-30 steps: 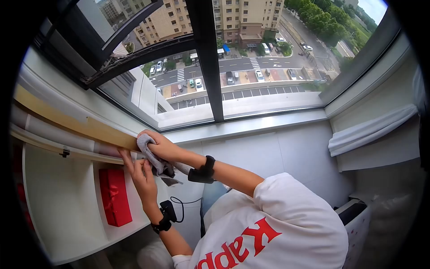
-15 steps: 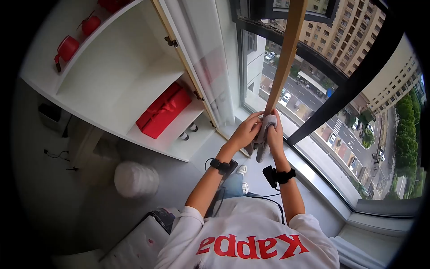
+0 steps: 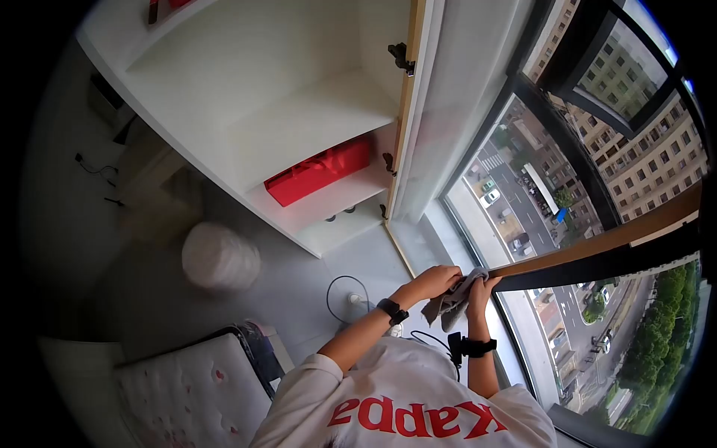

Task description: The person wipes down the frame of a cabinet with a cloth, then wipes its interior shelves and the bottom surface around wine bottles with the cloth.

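A crumpled grey cloth (image 3: 454, 300) is bunched between my two hands, at the near end of a long wood-coloured strip (image 3: 597, 245). My left hand (image 3: 437, 281) pinches the cloth from the left with its fingers bent. Just right of it, my right hand (image 3: 479, 293) grips the cloth, its fingertips at the end of the strip. The cloth's loose part hangs below the hands. Folds of cloth partly hide the fingers of both hands.
An open white cabinet (image 3: 299, 97) with a red box (image 3: 321, 170) and dark hinges (image 3: 402, 58) stands at upper left. Large windows with a dark frame (image 3: 567, 157) are at right. A white stool (image 3: 220, 256) and a quilted mattress (image 3: 198, 388) are at lower left.
The view has turned, and the strip has swung from upright to slanting right. Both hands remain at its near end with the cloth. More of the mattress shows.
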A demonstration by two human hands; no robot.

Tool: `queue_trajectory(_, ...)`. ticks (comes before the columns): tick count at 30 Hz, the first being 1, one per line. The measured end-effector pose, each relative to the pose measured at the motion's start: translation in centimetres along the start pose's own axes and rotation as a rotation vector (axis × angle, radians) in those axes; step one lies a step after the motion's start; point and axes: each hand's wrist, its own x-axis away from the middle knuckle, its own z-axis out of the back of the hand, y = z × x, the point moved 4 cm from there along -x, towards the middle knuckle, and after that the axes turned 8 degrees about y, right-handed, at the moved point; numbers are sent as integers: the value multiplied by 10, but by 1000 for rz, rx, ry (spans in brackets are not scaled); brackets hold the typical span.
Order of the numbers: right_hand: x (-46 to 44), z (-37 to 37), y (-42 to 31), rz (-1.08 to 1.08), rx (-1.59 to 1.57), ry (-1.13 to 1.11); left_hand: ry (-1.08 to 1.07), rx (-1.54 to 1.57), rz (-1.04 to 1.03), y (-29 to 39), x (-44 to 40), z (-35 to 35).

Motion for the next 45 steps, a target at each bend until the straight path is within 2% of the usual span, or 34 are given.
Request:
queue_trajectory(1, -3, 0, 4, -75, -56, -31, -63, -7, 42, -12, 1, 0)
queue_trajectory(3, 3, -8, -6, -434, -150, -50, -101, -63, 12, -27, 7, 7)
queue_trajectory(5, -16, -8, 62, -613, -361, -137, -115, -29, 47, -42, 12, 28)
queue_trajectory(6, -11, -14, 62, -712, -492, -348, -125, -11, 66, -48, 17, 39)
queue_trajectory(7, -9, -25, 70, -815, -423, -365, -92, 6, 88, -54, 21, 54)
queue_trajectory(8, -5, -28, 73, -810, -283, -437, -61, 20, 109, -59, 25, 70)
queue_trajectory(9, -1, -37, 58, -797, -146, -511, -28, 30, 124, -65, 29, 84)
queue_trajectory(10, 13, -59, 26, -806, -18, -581, 105, 73, 38, -82, 33, 94)
queue_trajectory(11, 18, -74, 26, -824, 135, -688, 65, 70, 176, -80, 37, 116)
queue_trajectory(13, 29, -119, 17, -639, 331, -786, 96, 224, 322, -86, 45, 152)
queue_trajectory(15, 39, -178, -29, -140, 367, -920, 335, 271, 189, -77, 55, 197)
queue_trajectory(16, 38, -208, -47, 28, 349, -967, 522, 240, 98, -68, 61, 226)
queue_trajectory(18, 42, -264, -110, 67, 39, -887, 906, 104, -19, -40, 83, 290)
queue_trajectory(19, 41, -286, -144, 82, -137, -786, 1120, 41, -80, -56, 95, 317)
queue_trajectory(20, 39, -309, -174, 124, -240, -695, 1276, 102, -118, -53, 106, 344)
queue_trajectory(21, 36, -331, -197, 177, -339, -632, 1428, 166, -160, -42, 116, 370)
queue_trajectory(22, 39, -347, -228, 292, -413, -606, 1458, 67, -151, -36, 120, 392)
queue_trajectory(23, 47, -361, -251, 349, -421, -631, 1478, -27, -135, -34, 121, 410)
queue_trajectory(24, 55, -375, -272, 405, -431, -654, 1359, -204, -104, -38, 114, 421)
queue_trajectory(25, 62, -391, -283, 655, -361, -695, 1232, -369, -71, -44, 103, 429)
queue_trajectory(26, 72, -409, -284, 758, -288, -802, 1099, -522, -36, -54, 93, 430)
queue_trajectory(27, 81, -432, -273, 1023, -185, -837, 1013, -583, 45, -83, 83, 426)
queue_trajectory(28, 92, -453, -249, 1166, -46, -756, 922, -647, 123, -126, 78, 415)
queue_trajectory(29, 103, -469, -216, 1217, 127, -736, 822, -717, 194, -151, 77, 406)
queue_trajectory(31, 117, -479, -170, 1372, 250, -656, 820, -869, 336, -150, 68, 395)
queue_trajectory(32, 118, -480, -166, 1350, 290, -660, 821, -938, 407, -149, 65, 390)
queue_trajectory(35, 115, -486, -169, 1345, 333, -750, 783, -910, 453, -152, 61, 398)
queue_trajectory(38, 103, -499, -171, 1318, 285, -940, 563, -1078, 651, -165, 53, 406)
queue_trajectory(43, 92, -495, -172, 1278, 241, -1279, 843, -937, 530, -134, 55, 389)
queue_trajectory(45, 92, -483, -174, 1300, 172, -1289, 895, -983, 503, -127, 60, 381)
